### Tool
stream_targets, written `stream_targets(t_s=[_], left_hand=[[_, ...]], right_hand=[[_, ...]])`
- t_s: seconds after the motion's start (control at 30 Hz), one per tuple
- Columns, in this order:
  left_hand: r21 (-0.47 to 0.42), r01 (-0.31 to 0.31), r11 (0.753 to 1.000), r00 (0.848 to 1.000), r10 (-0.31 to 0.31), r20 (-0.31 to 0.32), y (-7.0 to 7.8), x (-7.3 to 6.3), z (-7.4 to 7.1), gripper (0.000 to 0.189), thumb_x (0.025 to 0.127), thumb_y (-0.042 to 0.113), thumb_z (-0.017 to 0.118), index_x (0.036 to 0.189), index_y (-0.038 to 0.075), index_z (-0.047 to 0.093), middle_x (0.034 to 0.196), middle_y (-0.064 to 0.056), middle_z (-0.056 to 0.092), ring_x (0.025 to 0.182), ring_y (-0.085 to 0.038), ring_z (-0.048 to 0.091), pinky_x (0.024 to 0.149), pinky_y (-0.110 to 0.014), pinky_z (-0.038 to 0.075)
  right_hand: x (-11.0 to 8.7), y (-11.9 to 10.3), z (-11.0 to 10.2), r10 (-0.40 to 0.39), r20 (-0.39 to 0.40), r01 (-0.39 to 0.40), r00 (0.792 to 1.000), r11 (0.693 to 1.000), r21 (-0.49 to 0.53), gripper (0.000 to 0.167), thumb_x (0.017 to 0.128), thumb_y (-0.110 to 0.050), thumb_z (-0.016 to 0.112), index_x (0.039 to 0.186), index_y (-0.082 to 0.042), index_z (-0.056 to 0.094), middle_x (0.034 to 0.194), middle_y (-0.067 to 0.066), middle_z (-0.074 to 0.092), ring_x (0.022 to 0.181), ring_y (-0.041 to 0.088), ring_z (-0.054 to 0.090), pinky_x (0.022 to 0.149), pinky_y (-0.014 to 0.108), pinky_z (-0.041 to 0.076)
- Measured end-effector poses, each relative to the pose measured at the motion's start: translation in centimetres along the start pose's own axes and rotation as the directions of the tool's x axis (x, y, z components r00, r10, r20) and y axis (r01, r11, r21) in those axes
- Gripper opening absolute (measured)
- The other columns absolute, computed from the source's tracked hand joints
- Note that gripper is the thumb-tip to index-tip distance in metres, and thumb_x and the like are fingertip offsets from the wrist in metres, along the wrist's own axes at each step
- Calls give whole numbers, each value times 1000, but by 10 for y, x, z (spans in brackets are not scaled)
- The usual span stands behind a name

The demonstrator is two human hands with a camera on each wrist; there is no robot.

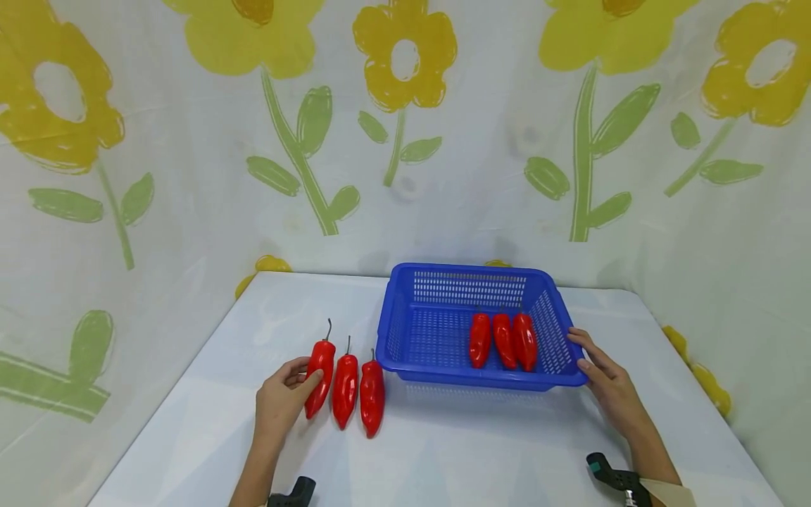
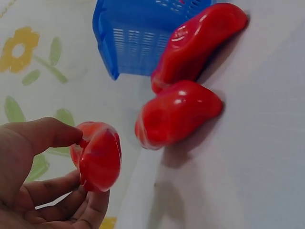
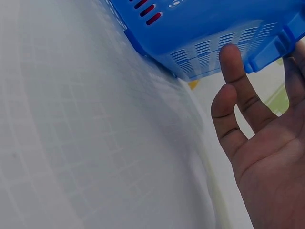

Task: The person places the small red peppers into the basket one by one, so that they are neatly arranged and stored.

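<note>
In the head view my left hand (image 1: 279, 405) pinches a red pepper (image 1: 319, 377) with a thin dark stem between thumb and fingers. The left wrist view shows this pepper (image 2: 102, 162) end-on in the fingers. To its right, two more red peppers lie side by side, a middle one (image 1: 345, 391) and one (image 1: 372, 401) nearest the basket. My right hand (image 1: 611, 394) holds the right rim of a blue plastic basket (image 1: 469, 378) at its near corner. Below the rim, two of that hand's fingers (image 3: 232, 62) stand apart from it in the right wrist view.
Three red peppers (image 1: 503, 341) lie in a row in the basket's right half. A white table (image 1: 443, 451) carries everything. Behind and beside it hangs a pale cloth (image 1: 481, 183) printed with yellow flowers. Each wrist wears a black camera strap (image 1: 624, 480).
</note>
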State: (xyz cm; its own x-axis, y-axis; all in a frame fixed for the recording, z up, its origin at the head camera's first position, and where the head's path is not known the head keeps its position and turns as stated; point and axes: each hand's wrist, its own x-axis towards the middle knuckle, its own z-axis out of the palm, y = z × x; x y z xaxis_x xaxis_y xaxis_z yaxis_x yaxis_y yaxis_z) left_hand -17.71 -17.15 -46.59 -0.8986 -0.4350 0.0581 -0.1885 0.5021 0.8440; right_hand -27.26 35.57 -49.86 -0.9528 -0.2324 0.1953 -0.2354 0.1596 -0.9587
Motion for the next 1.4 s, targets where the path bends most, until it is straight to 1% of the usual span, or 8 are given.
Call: stream_targets(t_s=[0.2, 0.4, 0.57, 0.7, 0.87, 1.17, 1.4], left_hand=[[-31, -13, 999, 1000, 14, 25, 12, 2, -2, 46, 91, 28, 74, 129, 4, 64, 119, -16, 66, 105, -30, 63, 82, -35, 59], [-50, -22, 999, 999, 24, 47, 28, 5, 0, 48, 90, 28, 76, 129, 4, 64, 118, -18, 67, 104, -32, 63, 82, -39, 60], [-79, -17, 997, 997, 22, 67, 43, 9, 3, 49, 90, 29, 76, 130, 6, 63, 121, -17, 67, 107, -32, 63, 85, -42, 58], [-98, -22, 995, 995, 31, 94, 54, 13, 6, 49, 90, 30, 75, 132, 6, 63, 122, -17, 67, 110, -32, 64, 88, -45, 57], [-116, -29, 993, 992, 42, 115, 66, 19, 12, 49, 90, 30, 74, 132, 7, 63, 120, -16, 68, 109, -31, 64, 90, -46, 56], [-144, -50, 988, 984, 73, 160, 84, 31, 22, 52, 90, 34, 74, 134, 8, 62, 122, -16, 67, 111, -31, 65, 91, -47, 55], [-159, -33, 987, 978, 65, 196, 95, 36, 28, 53, 89, 33, 75, 135, 9, 61, 125, -14, 66, 113, -31, 64, 93, -48, 54]], right_hand=[[1, 0, 0, -13, 5, 13, 1000, 1000, 7, 47, 108, -17, 43, 154, -7, 38, 164, -5, 21, 151, 27, 16, 96, 11, 42], [0, 2, 0, -2, -4, 2, 1000, 1000, 1, 47, 108, -18, 44, 154, -8, 38, 164, -5, 21, 151, 26, 17, 96, 10, 42], [0, 3, 1, 6, -8, -6, 1000, 1000, 4, 47, 108, -18, 44, 154, -8, 38, 165, -5, 21, 151, 28, 15, 95, 10, 42], [1, 3, 1, 5, -11, -5, 1000, 1000, 2, 47, 108, -18, 44, 154, -8, 38, 164, -5, 22, 151, 30, 15, 95, 10, 42], [1, 2, 0, 4, -12, -4, 1000, 1000, -3, 47, 108, -18, 44, 154, -8, 38, 164, -5, 22, 151, 33, 14, 95, 10, 42], [0, 4, 1, -20, -2, 20, 1000, 1000, -2, 47, 108, -16, 44, 154, -8, 38, 164, -5, 22, 152, 29, 15, 96, 11, 42], [0, 4, 0, -6, -15, 6, 1000, 1000, -11, 47, 108, -17, 44, 154, -8, 38, 164, -5, 22, 151, 30, 15, 96, 11, 42]])
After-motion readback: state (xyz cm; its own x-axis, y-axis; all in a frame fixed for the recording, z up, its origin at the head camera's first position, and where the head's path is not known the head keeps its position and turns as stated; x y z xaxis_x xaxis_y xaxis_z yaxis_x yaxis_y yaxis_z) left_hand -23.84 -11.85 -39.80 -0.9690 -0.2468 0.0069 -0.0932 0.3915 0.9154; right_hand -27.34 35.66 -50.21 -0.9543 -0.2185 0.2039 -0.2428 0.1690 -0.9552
